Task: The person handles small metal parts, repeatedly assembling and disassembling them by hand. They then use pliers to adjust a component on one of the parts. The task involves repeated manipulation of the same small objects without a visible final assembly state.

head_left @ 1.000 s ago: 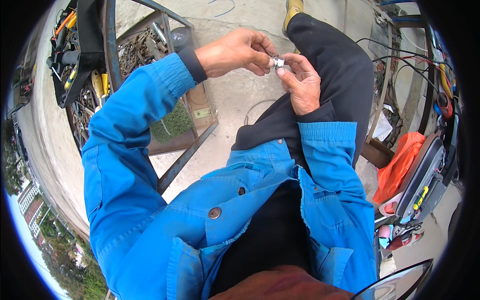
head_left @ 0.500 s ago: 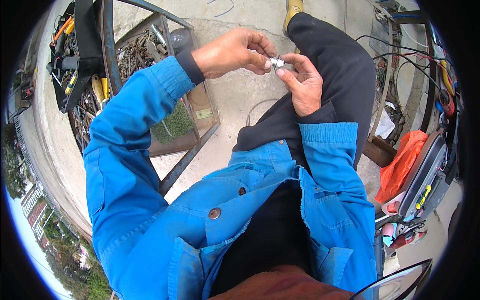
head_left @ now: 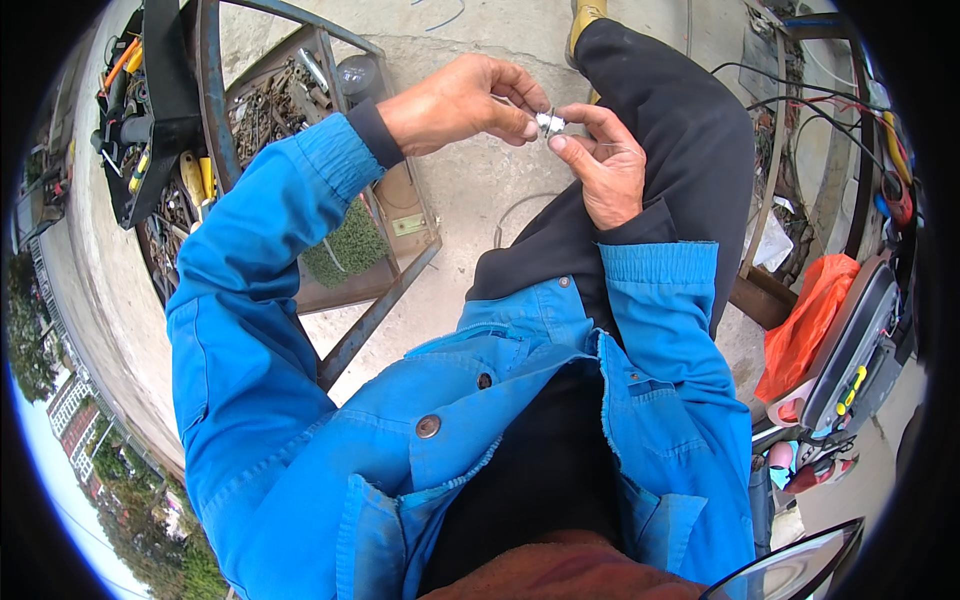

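Between my two hands is a small silvery metal part (head_left: pixel 549 124), too small to make out exactly. My right hand (head_left: pixel 608 172) is closed on it, pinching it between thumb and index finger. From the other side my left hand (head_left: pixel 468 107) reaches in, thumb and fingers drawn together right at the part. Whatever those fingertips grip is hidden. A fine wire-like strand shows by the right fingers. Both hands are held above the concrete floor, beside my dark trouser leg (head_left: pixel 665 130).
On the left, a rusty metal frame (head_left: pixel 213 90) holds a tray of loose hardware (head_left: pixel 270 110) and a green scouring-type pad (head_left: pixel 346 247). A black tool holder (head_left: pixel 165 120) stands beyond it. At right are cables (head_left: pixel 815 107), an orange bag (head_left: pixel 812 320) and a grey case (head_left: pixel 850 345).
My left hand has shifted very slightly left, and its thumb has drawn back a little from the metal part. The right hand keeps its pinch on the part.
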Demonstrator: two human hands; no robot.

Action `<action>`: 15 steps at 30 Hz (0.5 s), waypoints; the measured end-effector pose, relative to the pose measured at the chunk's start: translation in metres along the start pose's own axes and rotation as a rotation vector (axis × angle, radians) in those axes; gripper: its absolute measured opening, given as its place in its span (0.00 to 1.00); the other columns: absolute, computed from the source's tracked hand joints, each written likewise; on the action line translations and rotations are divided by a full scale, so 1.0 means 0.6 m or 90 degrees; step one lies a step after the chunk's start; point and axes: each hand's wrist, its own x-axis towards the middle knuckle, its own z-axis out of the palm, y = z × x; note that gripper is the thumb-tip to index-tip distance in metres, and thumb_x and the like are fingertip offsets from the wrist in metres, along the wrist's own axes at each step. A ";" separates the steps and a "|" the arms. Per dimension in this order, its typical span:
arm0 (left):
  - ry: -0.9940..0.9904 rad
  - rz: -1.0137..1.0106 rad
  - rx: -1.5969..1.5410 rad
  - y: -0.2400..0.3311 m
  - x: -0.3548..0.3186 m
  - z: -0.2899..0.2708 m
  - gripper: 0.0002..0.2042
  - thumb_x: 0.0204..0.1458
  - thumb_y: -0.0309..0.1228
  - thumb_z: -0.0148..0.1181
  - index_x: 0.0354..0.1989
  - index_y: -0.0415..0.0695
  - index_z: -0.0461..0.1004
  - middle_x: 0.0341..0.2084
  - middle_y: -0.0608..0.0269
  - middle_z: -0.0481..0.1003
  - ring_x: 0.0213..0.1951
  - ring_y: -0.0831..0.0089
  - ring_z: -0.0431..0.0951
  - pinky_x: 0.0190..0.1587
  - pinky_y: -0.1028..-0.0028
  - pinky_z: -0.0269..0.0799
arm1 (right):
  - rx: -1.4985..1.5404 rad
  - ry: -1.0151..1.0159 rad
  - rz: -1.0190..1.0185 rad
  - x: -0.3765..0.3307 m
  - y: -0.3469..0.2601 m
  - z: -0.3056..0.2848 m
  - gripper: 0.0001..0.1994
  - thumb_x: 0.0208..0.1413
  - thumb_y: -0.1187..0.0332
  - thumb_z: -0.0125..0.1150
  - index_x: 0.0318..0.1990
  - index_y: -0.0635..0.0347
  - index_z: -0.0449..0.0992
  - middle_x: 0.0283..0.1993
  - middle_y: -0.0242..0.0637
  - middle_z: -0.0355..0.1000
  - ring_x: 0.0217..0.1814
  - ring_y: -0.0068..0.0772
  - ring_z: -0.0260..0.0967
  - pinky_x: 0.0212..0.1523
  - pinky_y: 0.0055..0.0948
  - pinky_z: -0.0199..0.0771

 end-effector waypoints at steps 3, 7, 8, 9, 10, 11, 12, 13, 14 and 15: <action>0.008 0.011 0.018 0.001 -0.002 0.000 0.15 0.59 0.27 0.67 0.52 0.35 0.78 0.41 0.58 0.81 0.43 0.72 0.82 0.54 0.70 0.80 | 0.003 0.002 -0.002 -0.001 -0.001 0.002 0.16 0.60 0.82 0.68 0.55 0.67 0.77 0.51 0.34 0.79 0.46 0.21 0.78 0.48 0.20 0.76; 0.010 0.013 0.030 0.002 -0.002 0.000 0.14 0.58 0.27 0.67 0.51 0.35 0.78 0.40 0.58 0.82 0.43 0.72 0.82 0.53 0.70 0.80 | 0.003 0.005 -0.004 0.000 -0.002 0.003 0.16 0.60 0.82 0.68 0.55 0.67 0.78 0.50 0.34 0.79 0.46 0.21 0.78 0.48 0.21 0.77; 0.013 0.015 0.035 0.002 -0.001 0.000 0.14 0.58 0.27 0.67 0.51 0.35 0.79 0.40 0.58 0.82 0.43 0.72 0.83 0.53 0.70 0.80 | 0.004 0.006 -0.005 0.000 -0.003 0.003 0.16 0.60 0.81 0.68 0.55 0.67 0.78 0.50 0.35 0.79 0.46 0.21 0.78 0.48 0.21 0.77; 0.020 0.019 0.045 0.001 -0.001 0.001 0.14 0.58 0.27 0.67 0.51 0.35 0.79 0.39 0.58 0.82 0.42 0.72 0.83 0.53 0.70 0.80 | 0.001 0.005 -0.005 0.000 -0.003 0.003 0.16 0.60 0.81 0.68 0.55 0.67 0.78 0.50 0.35 0.79 0.46 0.21 0.78 0.48 0.21 0.77; 0.016 0.020 0.042 0.001 -0.001 0.001 0.14 0.59 0.27 0.67 0.51 0.35 0.79 0.39 0.58 0.82 0.42 0.72 0.82 0.53 0.70 0.80 | -0.002 0.005 -0.006 -0.001 -0.003 0.003 0.15 0.60 0.81 0.69 0.55 0.66 0.78 0.50 0.35 0.79 0.46 0.21 0.78 0.48 0.21 0.77; 0.015 0.023 0.043 0.001 -0.001 0.001 0.14 0.59 0.27 0.67 0.51 0.35 0.79 0.39 0.58 0.82 0.42 0.72 0.82 0.53 0.70 0.80 | -0.003 0.006 -0.010 -0.001 -0.003 0.003 0.15 0.61 0.81 0.69 0.55 0.66 0.78 0.50 0.35 0.79 0.46 0.21 0.78 0.48 0.21 0.77; 0.019 0.026 0.048 0.001 0.000 0.001 0.14 0.59 0.26 0.67 0.51 0.35 0.79 0.39 0.58 0.82 0.42 0.72 0.82 0.53 0.70 0.80 | -0.010 0.007 -0.006 -0.001 -0.003 0.003 0.15 0.61 0.80 0.69 0.55 0.66 0.78 0.50 0.35 0.80 0.46 0.21 0.78 0.48 0.21 0.77; 0.015 0.029 0.043 0.001 0.000 0.001 0.14 0.59 0.26 0.67 0.51 0.35 0.79 0.39 0.58 0.82 0.42 0.72 0.82 0.53 0.70 0.80 | -0.015 0.009 -0.005 -0.001 -0.004 0.003 0.15 0.61 0.80 0.69 0.55 0.66 0.78 0.50 0.35 0.80 0.46 0.21 0.78 0.48 0.21 0.77; 0.015 0.031 0.042 0.000 -0.001 0.001 0.14 0.59 0.26 0.67 0.51 0.35 0.79 0.39 0.58 0.82 0.42 0.72 0.82 0.53 0.70 0.80 | -0.018 0.010 -0.007 -0.001 -0.004 0.002 0.15 0.61 0.80 0.69 0.55 0.66 0.78 0.50 0.34 0.80 0.46 0.21 0.78 0.48 0.21 0.76; 0.018 0.035 0.044 0.000 -0.001 0.001 0.14 0.58 0.26 0.67 0.51 0.35 0.79 0.39 0.57 0.82 0.42 0.72 0.82 0.53 0.70 0.80 | -0.023 0.010 -0.001 -0.001 -0.004 0.002 0.15 0.61 0.80 0.69 0.55 0.66 0.78 0.50 0.35 0.80 0.46 0.21 0.78 0.48 0.21 0.77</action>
